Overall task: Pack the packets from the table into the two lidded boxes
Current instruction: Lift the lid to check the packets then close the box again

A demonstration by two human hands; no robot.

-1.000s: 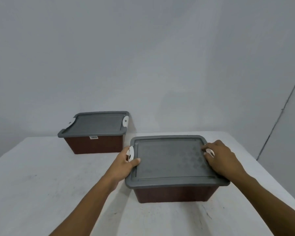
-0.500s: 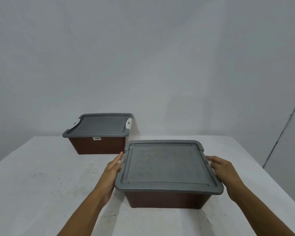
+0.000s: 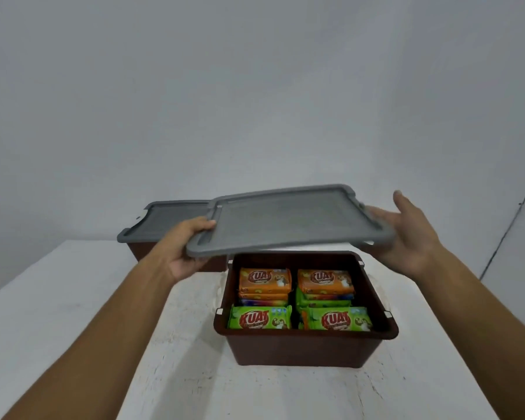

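Far box (image 3: 164, 219) at 10 o'clock stays lidded. Left grip (image 3: 185, 247) pinches the lid (image 3: 288, 219) — now lifted clear above near box (image 3: 303, 350) at 5 o'clock. Packets (image 3: 264, 280) fill it; likely packed already. Right grip (image 3: 412, 237) — fingers straight, supporting lid's 3 o'clock edge.

Soft, even and rather dim light fills the frame, the grey wall (image 3: 255, 86) darkening toward the upper corners. A faint shadow lies under the brown box (image 3: 303, 350) on the white worktop (image 3: 58, 298). The lid (image 3: 285, 219) and right hand (image 3: 412, 237) look slightly smeared; print on the packets (image 3: 264, 280) reads clearly. Wide-angle stretch swells the forearms (image 3: 103, 344) toward the bottom corners.
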